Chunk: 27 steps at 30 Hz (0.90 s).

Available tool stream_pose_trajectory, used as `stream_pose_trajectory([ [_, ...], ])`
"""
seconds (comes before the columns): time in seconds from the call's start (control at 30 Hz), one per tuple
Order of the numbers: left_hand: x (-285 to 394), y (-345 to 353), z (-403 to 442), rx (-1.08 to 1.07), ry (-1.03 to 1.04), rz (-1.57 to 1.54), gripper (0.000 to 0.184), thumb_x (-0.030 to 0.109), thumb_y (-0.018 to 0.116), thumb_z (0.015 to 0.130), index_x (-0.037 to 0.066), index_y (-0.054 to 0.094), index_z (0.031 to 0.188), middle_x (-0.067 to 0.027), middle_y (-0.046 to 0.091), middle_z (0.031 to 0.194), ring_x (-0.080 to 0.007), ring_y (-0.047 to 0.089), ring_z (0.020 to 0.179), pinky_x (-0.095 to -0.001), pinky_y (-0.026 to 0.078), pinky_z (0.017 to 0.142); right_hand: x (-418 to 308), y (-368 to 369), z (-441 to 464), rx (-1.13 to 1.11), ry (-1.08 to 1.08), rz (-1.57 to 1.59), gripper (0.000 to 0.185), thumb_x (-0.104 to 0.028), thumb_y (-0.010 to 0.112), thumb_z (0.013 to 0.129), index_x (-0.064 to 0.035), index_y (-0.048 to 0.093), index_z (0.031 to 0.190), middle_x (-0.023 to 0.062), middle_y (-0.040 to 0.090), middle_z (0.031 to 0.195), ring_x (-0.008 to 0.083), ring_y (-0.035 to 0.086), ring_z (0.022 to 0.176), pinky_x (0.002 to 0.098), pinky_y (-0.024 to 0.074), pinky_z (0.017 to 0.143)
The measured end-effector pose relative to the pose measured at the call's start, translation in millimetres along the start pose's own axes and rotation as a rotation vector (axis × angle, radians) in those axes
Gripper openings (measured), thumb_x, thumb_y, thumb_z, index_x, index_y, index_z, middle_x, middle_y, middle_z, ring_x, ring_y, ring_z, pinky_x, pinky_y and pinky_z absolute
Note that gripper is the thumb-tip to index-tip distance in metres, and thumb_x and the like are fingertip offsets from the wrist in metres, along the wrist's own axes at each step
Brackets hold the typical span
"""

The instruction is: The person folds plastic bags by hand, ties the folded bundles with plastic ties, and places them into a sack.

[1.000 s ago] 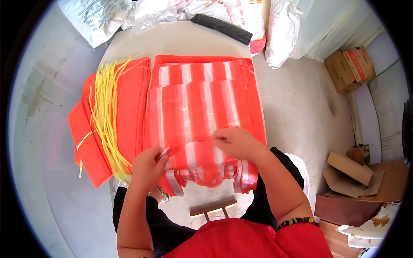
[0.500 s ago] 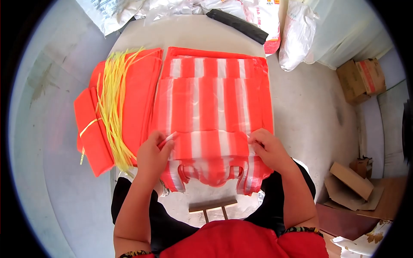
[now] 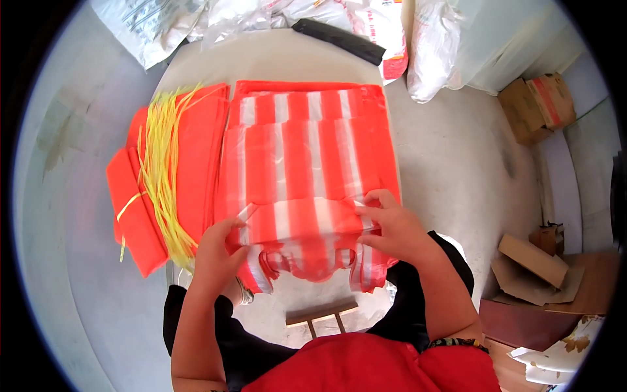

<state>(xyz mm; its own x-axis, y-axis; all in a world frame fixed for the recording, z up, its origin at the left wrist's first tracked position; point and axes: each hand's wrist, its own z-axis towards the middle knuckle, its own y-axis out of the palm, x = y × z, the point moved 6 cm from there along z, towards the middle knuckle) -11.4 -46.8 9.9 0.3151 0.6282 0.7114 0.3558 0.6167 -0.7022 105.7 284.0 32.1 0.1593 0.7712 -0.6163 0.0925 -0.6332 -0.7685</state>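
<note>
Red-and-white striped plastic bags (image 3: 297, 160) lie stacked on a larger red sheet pile, their near edge with cut handles overhanging the table. A folded band of the top bag (image 3: 300, 220) lies between my hands. My left hand (image 3: 225, 245) is at the band's left end, thumb and fingers apart around its edge. At the right end, my right hand (image 3: 392, 225) touches the plastic with fingers spread. Left of the stack are red sheets (image 3: 199, 157) with a bunch of yellow strips (image 3: 160, 170) on top, beside a folded red bundle (image 3: 137, 212) tied with a yellow strip.
A black roll (image 3: 338, 41) lies at the table's far edge (image 3: 255, 55). White sacks (image 3: 433, 49) stand beyond it. Cardboard boxes (image 3: 537, 108) are at the right, with an open carton (image 3: 535, 271) nearer. Below the overhang is a wooden bar (image 3: 322, 313).
My right hand has moved right along the band from near the middle to its right end. Both hands' fingers have opened out, and the band looks raised and folded toward me.
</note>
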Motion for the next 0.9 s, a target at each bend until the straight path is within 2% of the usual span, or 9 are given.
stream_pose_trajectory([
  [0.1, 8.0, -0.8, -2.3, 0.084, 0.047, 0.076, 0.046, -0.002, 0.074, 0.078, 0.006, 0.067, 0.122, -0.0175, 0.067, 0.116, -0.0391, 0.062, 0.114, -0.0455, 0.052, 0.098, -6.4, -0.9, -1.7, 0.102, -0.127, -0.271, 0.044, -0.006, 0.080, 0.083, -0.0112, 0.072, 0.126, 0.0089, 0.057, 0.137, 0.0298, 0.070, 0.107, 0.0421, 0.0590, 0.084],
  [0.13, 12.1, -0.9, -2.1, 0.112, 0.077, 0.100, 0.045, -0.006, 0.070, 0.077, 0.007, 0.070, 0.120, -0.0160, 0.064, 0.106, -0.0396, 0.061, 0.105, -0.0464, 0.051, 0.092, -2.9, 1.6, -1.6, 0.171, -0.148, -0.279, 0.049, -0.004, 0.078, 0.081, -0.0156, 0.071, 0.128, 0.0100, 0.059, 0.133, 0.0324, 0.069, 0.107, 0.0433, 0.0587, 0.085],
  [0.27, 6.6, -0.6, -1.1, 0.192, 0.136, 0.220, 0.046, -0.008, 0.067, 0.078, 0.008, 0.073, 0.120, -0.0133, 0.057, 0.095, -0.0360, 0.058, 0.097, -0.0450, 0.050, 0.086, 5.3, 1.4, 0.7, 0.244, -0.194, -0.304, 0.047, 0.003, 0.071, 0.085, -0.0157, 0.071, 0.128, 0.0112, 0.064, 0.121, 0.0334, 0.068, 0.106, 0.0431, 0.0578, 0.084],
  [0.37, 3.8, -1.3, 0.4, 0.223, 0.125, 0.217, 0.042, -0.007, 0.069, 0.078, 0.008, 0.076, 0.117, -0.0124, 0.056, 0.095, -0.0343, 0.058, 0.096, -0.0436, 0.049, 0.085, 2.8, -4.2, 0.4, 0.244, -0.162, -0.292, 0.043, 0.005, 0.070, 0.085, -0.0135, 0.073, 0.124, 0.0112, 0.065, 0.119, 0.0327, 0.067, 0.107, 0.0428, 0.0571, 0.085],
  [0.57, 8.4, -12.7, -4.1, 0.268, 0.165, 0.245, 0.036, -0.008, 0.069, 0.079, 0.007, 0.077, 0.111, -0.0140, 0.060, 0.100, -0.0336, 0.060, 0.101, -0.0410, 0.051, 0.088, 23.3, -17.6, -1.8, 0.301, -0.331, -0.172, 0.030, 0.002, 0.072, 0.088, -0.0093, 0.076, 0.115, 0.0077, 0.068, 0.119, 0.0281, 0.066, 0.110, 0.0409, 0.0552, 0.088],
  [0.67, 3.0, -22.4, 0.9, 0.189, 0.271, -0.068, 0.027, -0.010, 0.066, 0.085, 0.001, 0.070, 0.109, -0.0094, 0.063, 0.110, -0.0257, 0.064, 0.108, -0.0337, 0.050, 0.095, 44.3, -24.9, 1.9, 0.166, -0.170, 0.311, 0.023, -0.002, 0.071, 0.093, -0.0065, 0.073, 0.116, 0.0041, 0.069, 0.114, 0.0199, 0.065, 0.105, 0.0350, 0.0534, 0.087],
  [0.77, -5.9, -12.8, 9.9, -0.069, -0.033, -0.693, 0.015, -0.007, 0.065, 0.092, -0.001, 0.066, 0.105, -0.0058, 0.066, 0.117, -0.0176, 0.064, 0.113, -0.0294, 0.048, 0.100, 50.0, -27.6, 3.4, -0.043, 0.277, 0.574, 0.020, -0.006, 0.068, 0.100, -0.0050, 0.067, 0.121, 0.0023, 0.066, 0.108, 0.0132, 0.062, 0.101, 0.0305, 0.0514, 0.088],
  [0.8, -3.0, -9.9, 14.1, -0.087, -0.060, -0.678, 0.019, 0.002, 0.065, 0.103, -0.002, 0.066, 0.121, -0.0057, 0.069, 0.122, -0.0118, 0.063, 0.107, -0.0284, 0.050, 0.094, 54.3, -22.4, 5.5, -0.025, 0.271, 0.589, 0.023, -0.007, 0.067, 0.102, -0.0054, 0.064, 0.124, 0.0024, 0.065, 0.107, 0.0127, 0.062, 0.100, 0.0301, 0.0511, 0.088],
  [0.9, -20.4, 3.9, 25.7, -0.004, -0.208, -0.671, 0.011, 0.010, 0.059, 0.106, 0.004, 0.063, 0.114, 0.0020, 0.066, 0.105, -0.0069, 0.059, 0.096, -0.0251, 0.048, 0.085, 68.7, -10.3, 17.4, 0.050, 0.261, 0.598, 0.030, -0.009, 0.063, 0.105, -0.0064, 0.056, 0.134, 0.0026, 0.063, 0.107, 0.0120, 0.060, 0.099, 0.0299, 0.0506, 0.090],
])
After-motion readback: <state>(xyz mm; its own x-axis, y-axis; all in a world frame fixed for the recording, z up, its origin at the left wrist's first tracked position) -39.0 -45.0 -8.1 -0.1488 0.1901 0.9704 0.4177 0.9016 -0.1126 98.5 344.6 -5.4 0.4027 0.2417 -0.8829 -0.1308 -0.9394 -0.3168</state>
